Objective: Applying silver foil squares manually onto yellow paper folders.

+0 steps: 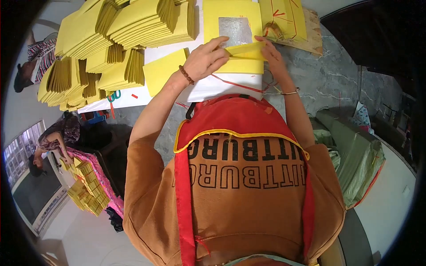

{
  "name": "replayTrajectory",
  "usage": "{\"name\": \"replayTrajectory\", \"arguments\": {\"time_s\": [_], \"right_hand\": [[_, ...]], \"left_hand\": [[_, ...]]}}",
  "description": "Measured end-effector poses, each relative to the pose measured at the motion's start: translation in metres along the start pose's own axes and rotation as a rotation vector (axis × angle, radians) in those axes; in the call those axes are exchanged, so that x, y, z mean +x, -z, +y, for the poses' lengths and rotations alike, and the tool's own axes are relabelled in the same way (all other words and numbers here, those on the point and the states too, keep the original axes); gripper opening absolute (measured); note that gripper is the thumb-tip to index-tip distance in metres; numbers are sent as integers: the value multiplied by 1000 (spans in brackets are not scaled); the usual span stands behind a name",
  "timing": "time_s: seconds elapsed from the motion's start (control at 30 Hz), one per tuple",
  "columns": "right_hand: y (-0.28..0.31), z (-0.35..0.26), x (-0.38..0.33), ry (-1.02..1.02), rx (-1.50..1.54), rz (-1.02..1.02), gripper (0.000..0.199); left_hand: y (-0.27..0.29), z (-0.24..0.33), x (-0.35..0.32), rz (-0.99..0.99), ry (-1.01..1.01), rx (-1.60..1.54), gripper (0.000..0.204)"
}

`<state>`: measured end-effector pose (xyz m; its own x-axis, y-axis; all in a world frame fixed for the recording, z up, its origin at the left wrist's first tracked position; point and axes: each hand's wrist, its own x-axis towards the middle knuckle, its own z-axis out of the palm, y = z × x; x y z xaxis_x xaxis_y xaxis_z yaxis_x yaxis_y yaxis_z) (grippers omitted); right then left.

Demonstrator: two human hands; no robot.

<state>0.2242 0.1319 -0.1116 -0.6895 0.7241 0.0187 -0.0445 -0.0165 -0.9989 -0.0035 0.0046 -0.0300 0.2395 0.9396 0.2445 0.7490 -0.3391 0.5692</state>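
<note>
A yellow paper sheet (211, 26) with a silver foil patch (235, 29) lies on the white-covered table in front of me. Its near edge is raised in a folded strip (246, 50) between my hands. My left hand (206, 60) has its fingers on the left end of that fold, the index finger reaching toward the foil. At the right end, my right hand (274, 57) grips the fold between thumb and fingers. Below the strip, a flat yellow band of paper (246, 67) lies along the table's near edge. The left thumb is mostly hidden.
Stacks of folded yellow paper (137, 22) fill the table's left side, beside a loose yellow sheet (164, 71). Green-handled scissors (114, 96) lie at the near-left edge. A red-tied yellow bundle (288, 20) stands at right. Green-wrapped bales (355, 155) sit on the floor. Two other people are at left.
</note>
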Motion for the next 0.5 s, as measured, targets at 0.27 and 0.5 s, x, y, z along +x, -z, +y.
{"name": "replayTrajectory", "arguments": {"time_s": [0.27, 0.5], "right_hand": [[0, 5, 0, -48, 15, 58, 32], [-1, 7, 4, -60, 43, 94, 30]], "left_hand": [[-3, -7, -2, 32, 22, -107, 18], [-4, -6, -2, -19, 17, -96, 21]]}}
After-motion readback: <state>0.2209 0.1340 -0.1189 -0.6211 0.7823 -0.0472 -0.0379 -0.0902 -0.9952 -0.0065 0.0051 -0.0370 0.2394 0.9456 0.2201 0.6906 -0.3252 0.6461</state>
